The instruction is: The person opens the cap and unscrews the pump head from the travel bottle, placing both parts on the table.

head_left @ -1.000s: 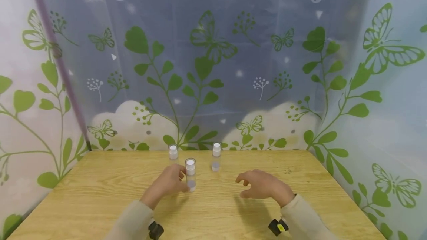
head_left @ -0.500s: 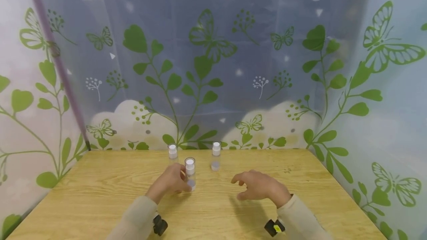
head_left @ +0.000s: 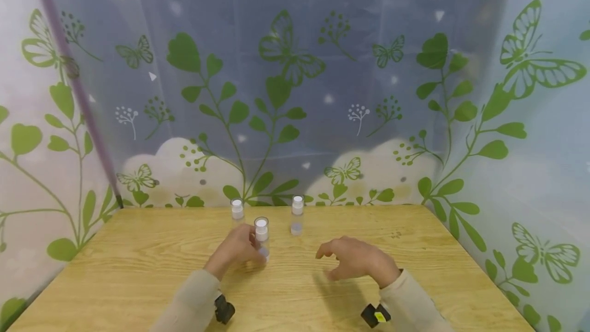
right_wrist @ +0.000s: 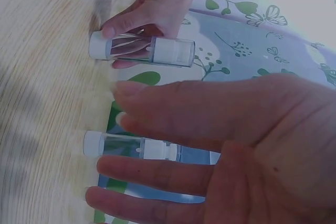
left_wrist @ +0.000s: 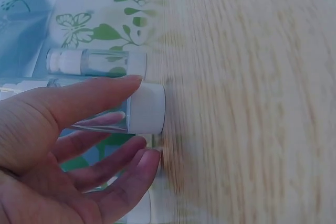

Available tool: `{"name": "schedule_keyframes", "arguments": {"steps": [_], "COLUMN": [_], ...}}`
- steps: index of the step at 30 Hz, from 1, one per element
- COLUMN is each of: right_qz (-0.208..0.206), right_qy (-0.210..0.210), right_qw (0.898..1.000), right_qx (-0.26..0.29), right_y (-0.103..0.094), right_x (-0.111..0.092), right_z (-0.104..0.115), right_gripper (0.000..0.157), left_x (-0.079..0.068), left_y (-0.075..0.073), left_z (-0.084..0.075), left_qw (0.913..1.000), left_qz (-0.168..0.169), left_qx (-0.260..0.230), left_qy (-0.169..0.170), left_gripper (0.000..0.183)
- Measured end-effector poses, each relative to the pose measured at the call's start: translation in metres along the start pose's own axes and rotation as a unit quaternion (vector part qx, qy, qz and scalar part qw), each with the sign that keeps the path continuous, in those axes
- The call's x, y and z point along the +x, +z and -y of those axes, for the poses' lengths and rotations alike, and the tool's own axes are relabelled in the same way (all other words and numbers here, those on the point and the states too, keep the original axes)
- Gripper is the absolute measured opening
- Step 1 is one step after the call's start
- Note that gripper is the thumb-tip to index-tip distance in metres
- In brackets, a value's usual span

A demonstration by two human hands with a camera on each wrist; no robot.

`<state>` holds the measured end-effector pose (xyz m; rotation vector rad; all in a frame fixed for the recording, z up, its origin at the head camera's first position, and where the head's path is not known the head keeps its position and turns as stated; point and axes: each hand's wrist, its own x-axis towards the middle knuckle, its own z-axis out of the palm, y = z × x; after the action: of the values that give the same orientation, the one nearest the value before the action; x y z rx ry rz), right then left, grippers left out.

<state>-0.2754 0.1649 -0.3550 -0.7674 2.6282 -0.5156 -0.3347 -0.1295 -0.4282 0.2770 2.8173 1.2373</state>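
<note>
Above the table (head_left: 133, 281), the right hand (head_left: 357, 258) is held open; by the left hand (head_left: 236, 249), the front bottle (head_left: 261, 234) is gripped upright at that hand's 2 o'clock. Positioning step, seemingly — level seating should be ensured before release.

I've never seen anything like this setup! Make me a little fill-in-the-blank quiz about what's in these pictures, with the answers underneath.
1. In all, ____ clear pump bottles show in the head view.
2. The hand holding the front bottle is the person's ____ one.
3. The right hand, hovering above the wooden table, is holding ____.
4. The leaves printed on the backdrop are coloured ____.

Missing words: three; left; nothing; green.
</note>
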Motion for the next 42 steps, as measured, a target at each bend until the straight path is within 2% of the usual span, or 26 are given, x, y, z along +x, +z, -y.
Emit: {"name": "schedule_keyframes", "arguments": {"steps": [5,8,16,20,23,29,32,38,42], "right_qz": [0.021,0.031,0.046,0.045,0.043,0.047,0.048,0.043,0.042], "right_qy": [0.005,0.002,-0.046,-0.045,-0.038,-0.027,-0.023,-0.020,-0.018], "right_qw": [1.000,1.000,0.998,0.998,0.998,0.998,0.998,0.999,0.999], "right_qx": [-0.002,0.001,0.000,0.000,0.001,0.013,0.019,0.020,0.022], "right_y": [-0.001,-0.001,0.000,0.000,0.000,0.001,0.001,0.000,0.000], "right_x": [-0.001,-0.001,-0.004,-0.004,-0.004,-0.004,-0.003,-0.003,-0.003], "right_z": [0.003,0.004,0.003,0.003,0.003,0.003,0.003,0.003,0.004], "right_gripper": [0.042,0.041,0.033,0.032,0.032,0.031,0.031,0.031,0.031], "left_x": [-0.002,-0.004,-0.016,-0.026,-0.036,-0.055,-0.062,-0.072,-0.075], "left_y": [0.001,0.001,-0.006,-0.010,-0.013,-0.015,-0.016,-0.017,-0.016], "left_z": [-0.003,-0.003,-0.001,-0.001,-0.002,-0.010,-0.015,-0.022,-0.023], "left_qw": [0.9998,0.9994,0.9978,0.9939,0.9913,0.9901,0.9889,0.9867,0.9867], "left_qz": [-0.012,-0.012,0.024,0.035,0.044,0.059,0.066,0.073,0.085], "left_qx": [-0.013,-0.014,-0.006,-0.005,-0.016,-0.027,-0.019,0.005,0.011], "left_qy": [0.008,0.029,0.062,0.105,0.123,0.125,0.132,0.145,0.138], "left_gripper": [0.036,0.032,0.023,0.018,0.018,0.028,0.025,0.019,0.021]}}
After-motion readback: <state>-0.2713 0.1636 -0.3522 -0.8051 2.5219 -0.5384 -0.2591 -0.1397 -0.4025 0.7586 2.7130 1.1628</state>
